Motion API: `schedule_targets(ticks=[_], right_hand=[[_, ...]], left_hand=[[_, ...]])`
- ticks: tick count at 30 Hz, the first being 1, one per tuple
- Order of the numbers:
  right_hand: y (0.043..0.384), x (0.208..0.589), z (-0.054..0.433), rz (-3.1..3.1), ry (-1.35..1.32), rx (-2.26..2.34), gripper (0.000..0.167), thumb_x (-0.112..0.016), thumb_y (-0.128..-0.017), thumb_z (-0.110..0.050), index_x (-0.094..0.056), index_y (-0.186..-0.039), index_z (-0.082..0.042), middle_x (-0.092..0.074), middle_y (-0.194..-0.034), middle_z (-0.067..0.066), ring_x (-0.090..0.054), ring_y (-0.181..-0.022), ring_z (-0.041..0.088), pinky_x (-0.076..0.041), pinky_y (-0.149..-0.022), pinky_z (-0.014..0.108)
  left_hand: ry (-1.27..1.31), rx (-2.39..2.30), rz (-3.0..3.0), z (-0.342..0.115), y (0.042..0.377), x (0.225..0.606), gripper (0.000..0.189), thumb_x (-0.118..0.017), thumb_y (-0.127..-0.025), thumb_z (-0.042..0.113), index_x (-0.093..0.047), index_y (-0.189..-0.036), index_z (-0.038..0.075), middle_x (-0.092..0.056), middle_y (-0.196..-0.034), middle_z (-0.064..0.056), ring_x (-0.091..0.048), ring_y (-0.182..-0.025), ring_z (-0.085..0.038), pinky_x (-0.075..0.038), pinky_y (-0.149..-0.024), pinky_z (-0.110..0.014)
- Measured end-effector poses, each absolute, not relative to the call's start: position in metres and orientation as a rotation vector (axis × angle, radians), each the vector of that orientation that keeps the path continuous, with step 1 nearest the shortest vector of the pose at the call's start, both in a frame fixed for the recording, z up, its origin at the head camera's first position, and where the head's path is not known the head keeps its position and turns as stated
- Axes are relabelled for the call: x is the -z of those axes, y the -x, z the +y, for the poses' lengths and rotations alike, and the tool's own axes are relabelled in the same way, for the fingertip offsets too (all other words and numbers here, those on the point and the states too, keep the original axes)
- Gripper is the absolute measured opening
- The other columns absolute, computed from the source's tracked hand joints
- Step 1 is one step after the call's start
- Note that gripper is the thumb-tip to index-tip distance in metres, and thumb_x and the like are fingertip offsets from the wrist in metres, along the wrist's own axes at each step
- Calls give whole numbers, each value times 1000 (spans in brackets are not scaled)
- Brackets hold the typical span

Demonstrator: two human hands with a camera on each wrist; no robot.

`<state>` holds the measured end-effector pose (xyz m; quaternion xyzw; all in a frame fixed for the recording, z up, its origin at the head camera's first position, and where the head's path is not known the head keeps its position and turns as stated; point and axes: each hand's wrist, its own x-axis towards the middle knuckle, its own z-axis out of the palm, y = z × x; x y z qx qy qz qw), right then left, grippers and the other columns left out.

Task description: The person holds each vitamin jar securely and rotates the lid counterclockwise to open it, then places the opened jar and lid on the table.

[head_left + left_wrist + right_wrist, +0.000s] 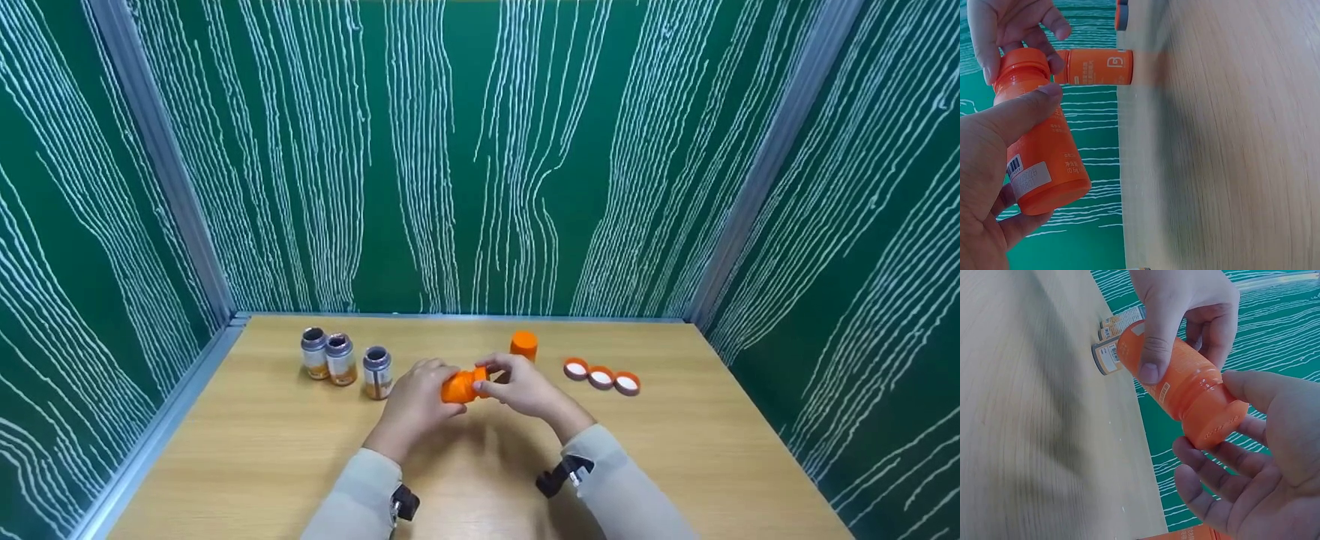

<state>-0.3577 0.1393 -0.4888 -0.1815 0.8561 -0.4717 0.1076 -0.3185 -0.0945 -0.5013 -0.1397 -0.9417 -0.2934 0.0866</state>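
Observation:
An orange pill bottle is held tilted above the table, its cap end toward the right. My left hand grips the bottle's body, thumb along its side; a white sticker and a barcode show near the base in the left wrist view. My right hand has its thumb and fingers around the orange cap, which sits on the bottle's neck. Behind the right hand, a second orange bottle stands upright, partly covered by that hand.
Three uncapped jars with white and orange labels stand to the left: one jar, another jar beside it, and a third jar nearer the left hand. Three caps lie in a touching row at right, white insides up, on the wooden table.

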Motion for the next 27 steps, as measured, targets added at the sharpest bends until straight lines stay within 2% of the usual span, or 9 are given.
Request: schedule_targets(ticks=[4,9,15,22,27], right_hand=[[358,489,142,2523,578,1410,45,-83,-106,-32,-72,-146,-13,-75,-134,10,-72,-109,26,-67,-101,41],[359,489,144,2530,644,1453,44,-83,-105,-23,-71,-145,-7,-77,-135,13,-76,-110,29,-69,-102,45],[361,488,152,2570,578,1483,45,-87,-103,-25,-70,-142,-12,-75,-136,12,-75,-116,31,-68,-103,47],[365,487,169,2622,479,1537,46,-91,-100,-25,-68,-137,-9,-74,-127,11,-72,-116,30,-66,-102,43],[369,483,186,2679,363,1555,41,-89,-101,-26,-71,-135,-13,-77,-129,11,-71,-117,29,-65,-104,42]], left_hand=[[395,871,-2803,-94,319,503,58,-99,-91,30,-77,-143,18,-76,-136,-5,-71,-120,-25,-64,-114,-50],[353,856,-2786,-93,320,506,58,-99,-90,35,-78,-142,18,-79,-135,-4,-73,-118,-27,-64,-113,-53],[218,944,-2757,-92,322,511,60,-100,-89,36,-77,-141,16,-79,-132,-7,-74,-118,-29,-63,-113,-55],[-17,1137,-2683,-94,328,518,62,-101,-89,32,-77,-141,9,-69,-131,-10,-71,-121,-31,-60,-118,-55],[-178,1257,-2645,-97,334,525,66,-99,-91,26,-72,-148,7,-67,-140,-11,-70,-132,-34,-58,-122,-52]])
